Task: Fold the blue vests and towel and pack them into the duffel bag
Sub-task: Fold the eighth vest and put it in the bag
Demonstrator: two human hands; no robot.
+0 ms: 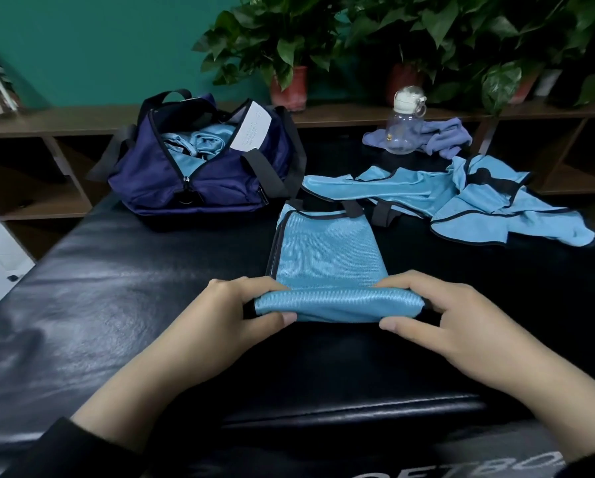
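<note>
Both hands, left and right, pinch the near rolled edge of the light blue black-trimmed vest lying on the black padded desk, likely to roll it compact for the open navy duffel bag.

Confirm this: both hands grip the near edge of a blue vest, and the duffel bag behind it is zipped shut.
Not shut. The head view shows the duffel bag unzipped, blue fabric inside. Both the left hand and right hand do grip the blue vest's near edge.

Water bottle, potted plants, shelf
</note>
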